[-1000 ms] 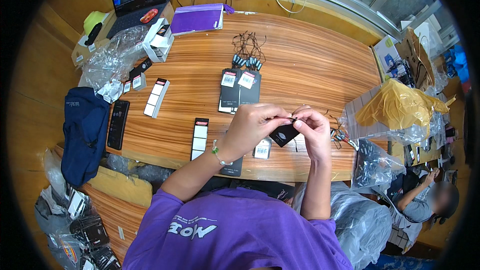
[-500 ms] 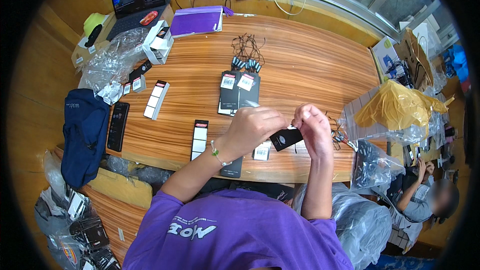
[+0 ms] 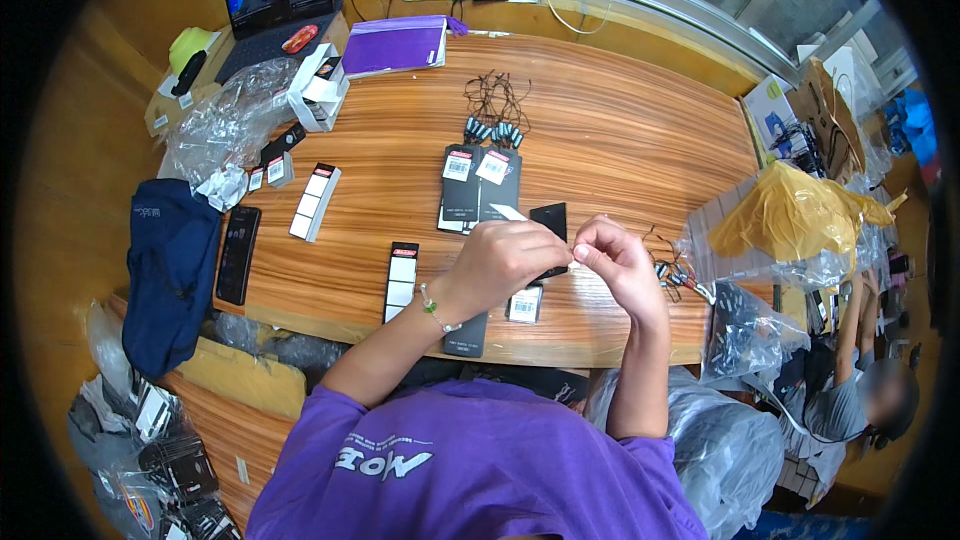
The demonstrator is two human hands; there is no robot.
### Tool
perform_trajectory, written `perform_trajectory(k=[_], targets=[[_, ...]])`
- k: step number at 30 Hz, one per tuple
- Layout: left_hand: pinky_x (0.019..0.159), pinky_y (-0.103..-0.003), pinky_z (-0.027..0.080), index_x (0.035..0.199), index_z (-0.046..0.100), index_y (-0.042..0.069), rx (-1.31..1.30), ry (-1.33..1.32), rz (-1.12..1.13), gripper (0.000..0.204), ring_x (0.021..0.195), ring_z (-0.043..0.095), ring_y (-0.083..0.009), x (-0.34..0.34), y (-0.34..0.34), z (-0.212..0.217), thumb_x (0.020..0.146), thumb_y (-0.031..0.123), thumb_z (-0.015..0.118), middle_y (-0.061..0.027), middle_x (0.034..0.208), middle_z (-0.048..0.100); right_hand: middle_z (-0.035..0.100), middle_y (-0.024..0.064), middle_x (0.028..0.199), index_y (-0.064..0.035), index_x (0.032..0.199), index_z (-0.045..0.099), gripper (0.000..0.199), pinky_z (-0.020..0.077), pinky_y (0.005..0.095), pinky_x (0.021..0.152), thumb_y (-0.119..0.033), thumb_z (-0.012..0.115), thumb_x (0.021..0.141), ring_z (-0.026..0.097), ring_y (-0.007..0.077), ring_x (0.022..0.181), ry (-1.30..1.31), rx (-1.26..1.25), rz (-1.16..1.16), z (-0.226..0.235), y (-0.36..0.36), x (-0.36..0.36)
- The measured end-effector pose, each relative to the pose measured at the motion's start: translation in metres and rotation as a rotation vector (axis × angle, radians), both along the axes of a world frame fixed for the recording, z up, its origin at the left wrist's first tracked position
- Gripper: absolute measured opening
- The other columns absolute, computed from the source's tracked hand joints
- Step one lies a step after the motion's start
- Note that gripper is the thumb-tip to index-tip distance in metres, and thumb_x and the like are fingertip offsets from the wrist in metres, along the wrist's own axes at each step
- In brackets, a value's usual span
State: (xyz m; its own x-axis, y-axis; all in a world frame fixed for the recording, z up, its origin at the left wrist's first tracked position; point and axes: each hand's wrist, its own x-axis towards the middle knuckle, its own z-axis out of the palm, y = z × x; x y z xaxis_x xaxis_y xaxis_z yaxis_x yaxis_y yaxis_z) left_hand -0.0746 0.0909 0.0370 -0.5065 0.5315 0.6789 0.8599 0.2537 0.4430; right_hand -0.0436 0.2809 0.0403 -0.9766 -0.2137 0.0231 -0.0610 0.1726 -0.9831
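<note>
Spreading across most of the view, the wooden worktop [image 3: 620,140] is carrying everything else. A dark blue bag [image 3: 170,260] is hanging over its left edge, and a laptop [image 3: 275,0] is sitting at the far left corner beside a purple folder [image 3: 395,45]. Two flat black packs [image 3: 480,190] are lying in the middle. Both hands are meeting above the near edge: the left hand [image 3: 505,260] and right hand [image 3: 615,260] are pinching a small black pouch [image 3: 550,220] and its white strip between closed fingertips.
</note>
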Motion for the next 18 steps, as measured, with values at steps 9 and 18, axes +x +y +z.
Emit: perform_trajectory(k=[9, 18], targets=[[0.059, -0.027, 0.051, 0.082, 0.064, 0.009, -0.058, 0.109, 0.032, 0.012, 0.075, 0.063, -0.0168, -0.001, -0.004, -0.003, 0.071, 0.009, 0.058, -0.0024, 0.079, 0.064, 0.054, 0.0076, 0.074, -0.0084, 0.087, 0.044, 0.014, 0.0389, 0.0236, 0.056, -0.021, 0.046, 0.094, 0.046, 0.012, 0.06, 0.046, -0.871, -0.176, -0.002, 0.001, -0.007], [0.062, -0.03, 0.05, 0.084, 0.061, 0.006, -0.046, 0.052, 0.083, 0.014, 0.073, 0.061, -0.0215, 0.002, 0.001, -0.005, 0.071, 0.009, 0.066, -0.006, 0.087, 0.062, 0.042, 0.0005, 0.059, -0.008, 0.1, 0.046, 0.013, 0.0312, 0.0205, 0.048, -0.019, 0.047, 0.093, 0.035, 0.0078, 0.053, -0.004, -1.226, -0.011, -0.005, -0.01, -0.008]])
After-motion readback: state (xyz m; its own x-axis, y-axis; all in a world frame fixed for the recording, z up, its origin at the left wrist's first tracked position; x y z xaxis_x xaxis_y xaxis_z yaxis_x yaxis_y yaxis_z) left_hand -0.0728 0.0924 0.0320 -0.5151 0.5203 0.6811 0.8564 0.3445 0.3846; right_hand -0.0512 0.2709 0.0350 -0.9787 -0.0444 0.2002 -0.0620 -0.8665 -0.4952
